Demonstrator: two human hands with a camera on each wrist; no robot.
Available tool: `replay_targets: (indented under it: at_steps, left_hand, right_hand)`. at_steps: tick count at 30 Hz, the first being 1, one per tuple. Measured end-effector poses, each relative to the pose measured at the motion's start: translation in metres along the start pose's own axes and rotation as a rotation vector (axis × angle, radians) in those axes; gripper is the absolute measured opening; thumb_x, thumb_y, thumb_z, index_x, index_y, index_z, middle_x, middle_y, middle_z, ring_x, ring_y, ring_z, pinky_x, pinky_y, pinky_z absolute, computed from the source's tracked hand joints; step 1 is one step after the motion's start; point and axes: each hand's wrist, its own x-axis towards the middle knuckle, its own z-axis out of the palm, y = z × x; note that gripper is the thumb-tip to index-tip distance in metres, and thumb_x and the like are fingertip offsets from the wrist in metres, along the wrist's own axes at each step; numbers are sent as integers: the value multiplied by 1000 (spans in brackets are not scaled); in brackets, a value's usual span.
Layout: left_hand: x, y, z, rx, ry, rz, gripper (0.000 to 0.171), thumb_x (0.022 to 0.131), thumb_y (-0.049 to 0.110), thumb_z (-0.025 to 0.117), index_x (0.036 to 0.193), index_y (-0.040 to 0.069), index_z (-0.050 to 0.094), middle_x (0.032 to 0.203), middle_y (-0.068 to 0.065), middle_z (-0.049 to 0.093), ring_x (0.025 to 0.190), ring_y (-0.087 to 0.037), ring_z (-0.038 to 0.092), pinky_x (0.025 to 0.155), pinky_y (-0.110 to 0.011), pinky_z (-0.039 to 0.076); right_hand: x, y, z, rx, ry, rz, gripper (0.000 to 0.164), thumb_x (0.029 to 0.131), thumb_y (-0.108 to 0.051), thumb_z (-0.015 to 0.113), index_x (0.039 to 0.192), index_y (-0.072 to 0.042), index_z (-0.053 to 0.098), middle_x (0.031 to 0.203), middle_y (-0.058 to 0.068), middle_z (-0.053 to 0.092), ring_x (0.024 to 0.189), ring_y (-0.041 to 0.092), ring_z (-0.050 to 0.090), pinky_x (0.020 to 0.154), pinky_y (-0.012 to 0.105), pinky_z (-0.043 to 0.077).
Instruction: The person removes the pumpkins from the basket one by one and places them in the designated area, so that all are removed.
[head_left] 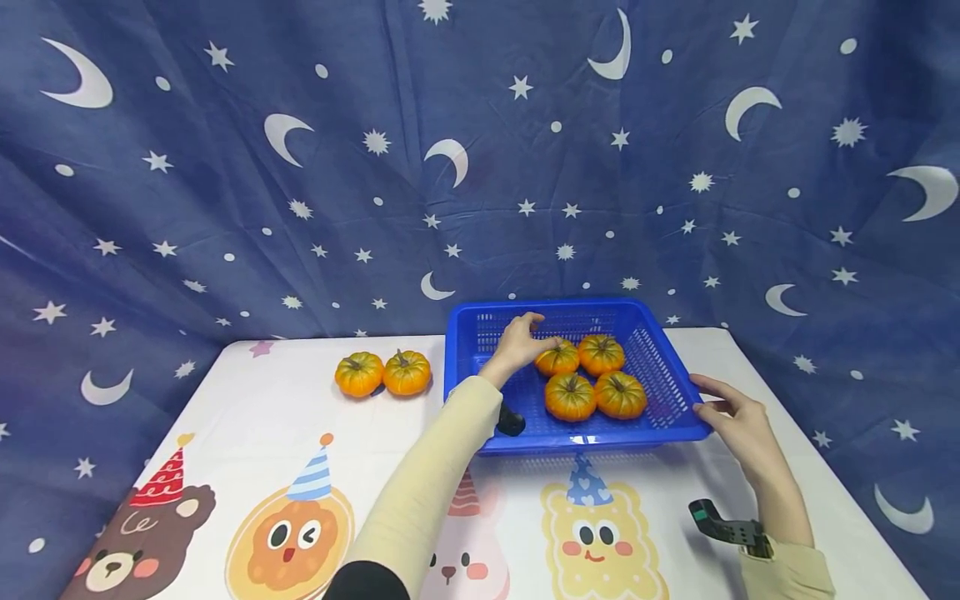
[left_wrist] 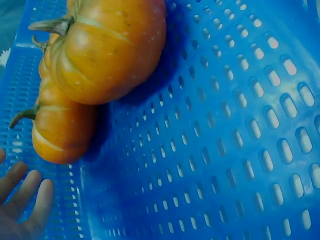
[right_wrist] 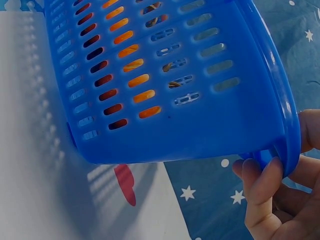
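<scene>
A blue plastic basket with slotted walls holds several small orange pumpkins. Over the inside of the basket is my left hand, beside the back-left pumpkin. The left wrist view has its fingers spread loosely, with a gap between them and the pumpkins. At the basket's right end, my right hand pinches the rim, thumb on one side and fingers on the other. From the right wrist view, those fingers curl under the basket's lip, and pumpkins show orange through the slots.
Two more pumpkins, one touching the other, sit on the table left of the basket. A white tablecloth with cartoon figures covers the table. Behind it hangs a dark blue curtain with moons and stars.
</scene>
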Motion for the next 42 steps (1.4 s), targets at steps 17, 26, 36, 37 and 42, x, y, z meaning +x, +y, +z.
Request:
replay_targets:
  at_steps: [17,26,36,37,42]
  left_hand:
    - [6,-15,9,7,-124,-3,68,82,38,73,139,11,48,131,-16,56,116,-28,55,97,-39,48]
    - [4,-16,10,-44,-206,-7,73,82,34,73,144,11,41,143,-15,49,131,-31,47,110,-44,38]
    - [4,-16,11,5,-223,19,74,81,30,74,143,9,40,142,-16,50,133,-30,46,112,-42,36]
    - [3,-15,10,12,-223,22,75,80,30,75,143,8,40,141,-16,50,132,-30,46,112,-42,36]
    - [3,-15,10,21,-229,9,75,79,28,76,143,9,41,141,-16,50,132,-30,47,112,-41,36]
  right_hand:
    - [0,-1,0,-15,-8,23,46,95,-16,52,139,-1,48,127,27,56,83,-14,45,66,12,44]
    - [0,-2,0,-8,0,20,46,95,-16,52,139,-1,48,127,26,55,83,-12,45,65,13,44]
    - [1,-2,0,-22,-10,24,47,96,-17,51,140,-1,47,130,27,54,84,-14,44,67,11,43]
    - [1,-2,0,-24,-12,26,47,96,-18,51,140,-1,47,130,27,54,84,-14,44,67,10,43]
    - [1,-1,1,-27,-16,30,47,97,-18,51,140,-2,47,130,27,54,84,-14,44,67,10,43]
